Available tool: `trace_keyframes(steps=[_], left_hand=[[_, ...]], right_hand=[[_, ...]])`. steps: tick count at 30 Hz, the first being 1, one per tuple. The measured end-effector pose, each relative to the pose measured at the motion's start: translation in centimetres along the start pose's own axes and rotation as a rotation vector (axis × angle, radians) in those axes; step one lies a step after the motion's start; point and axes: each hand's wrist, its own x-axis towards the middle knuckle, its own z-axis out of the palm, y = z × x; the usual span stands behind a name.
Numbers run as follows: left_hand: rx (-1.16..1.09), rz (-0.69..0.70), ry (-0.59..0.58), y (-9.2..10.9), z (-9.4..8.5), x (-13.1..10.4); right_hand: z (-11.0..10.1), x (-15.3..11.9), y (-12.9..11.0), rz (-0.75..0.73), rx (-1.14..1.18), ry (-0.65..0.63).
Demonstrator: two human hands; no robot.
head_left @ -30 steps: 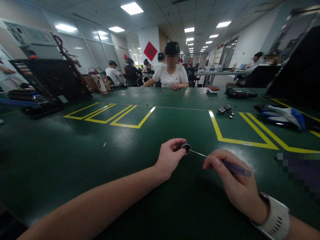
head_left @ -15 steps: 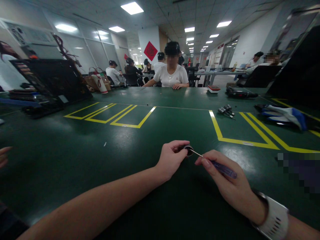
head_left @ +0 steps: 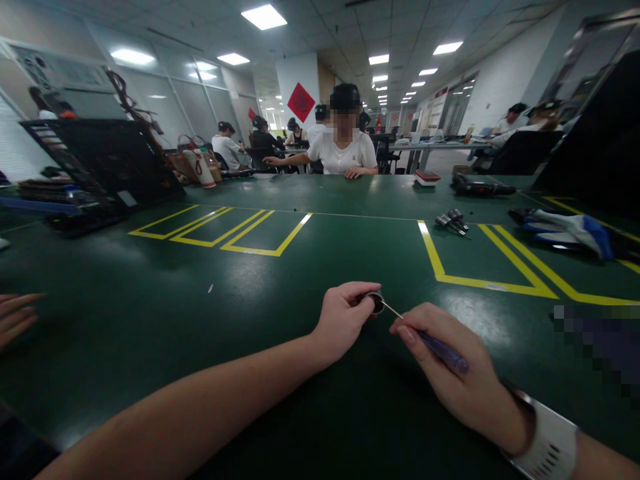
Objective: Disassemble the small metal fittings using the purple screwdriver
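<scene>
My left hand (head_left: pixel 343 321) is closed on a small round metal part (head_left: pixel 376 303) with a dark hollow in its near face. My fingers hide most of that part. In my right hand (head_left: pixel 457 360) is a screwdriver (head_left: pixel 447 351) with a purple, see-through handle and a thin metal shaft. The shaft points up and left, and its tip meets the opening of the round part; how deep it goes I cannot tell. Both hands are close together over the green table (head_left: pixel 280 413).
Yellow tape (head_left: pixel 250 251) marks boxes on the table. Metal drill chucks (head_left: pixel 453 222) lie at right, near blue-and-white gloves (head_left: pixel 575 230) and a power drill (head_left: pixel 483 185). A co-worker (head_left: pixel 343 147) sits opposite; another person's hand (head_left: pixel 17 317) reaches in at left.
The screwdriver handle and my right hand have shifted slightly. My left hand stays put. Another person's hand reaches further in at left, and the co-worker opposite has raised an arm outward.
</scene>
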Motion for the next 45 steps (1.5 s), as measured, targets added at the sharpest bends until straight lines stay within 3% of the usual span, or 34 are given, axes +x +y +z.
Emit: trace_keyframes(steps=[8,14,17,23,31,36,45], left_hand=[[0.006,-0.029,0.035,-0.2,0.1,0.1],[-0.008,-0.014,0.015,-0.5,0.1,0.3],[-0.061,0.013,-0.04,-0.4,0.2,0.2],[-0.08,-0.015,-0.229,0.0,0.5,-0.4],[0.028,-0.008,-0.289,-0.1,0.7,-0.5],[0.2,0.035,-0.213,0.2,0.3,-0.6],[0.285,0.014,-0.25,0.3,0.1,-0.4]], right_hand=[[-0.2,0.1,-0.5,-0.022,-0.041,-0.014],[-0.4,0.0,-0.5,-0.132,-0.055,0.0],[0.0,0.1,-0.1,-0.14,-0.153,-0.018],[1.1,0.3,1.2,0.004,-0.283,-0.116],[1.3,0.5,1.9,0.04,-0.332,-0.135],[0.0,1.3,4.2,0.147,-0.403,-0.079],[-3.2,2.8,11.8,0.454,-0.568,0.128]])
